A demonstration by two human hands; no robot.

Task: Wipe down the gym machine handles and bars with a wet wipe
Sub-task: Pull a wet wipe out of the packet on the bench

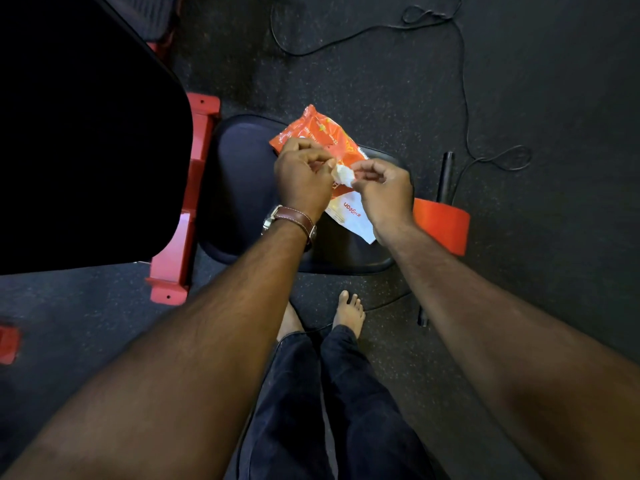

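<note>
Dark speckled gym floor [519, 98], black padded seat [242, 188] on a red frame [194, 188]. Orange-and-white wipe packet [322, 133] lies on the seat, contents hidden. Left hand [304, 178] and right hand [384, 192] both pinch a crumpled white wet wipe [343, 175] just above the packet.

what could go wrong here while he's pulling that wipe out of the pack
The wet wipe is bunched between the left hand and right hand, so it may tear as they pull it apart. The orange pack lies loose on the black seat pad and could slide off.
</note>
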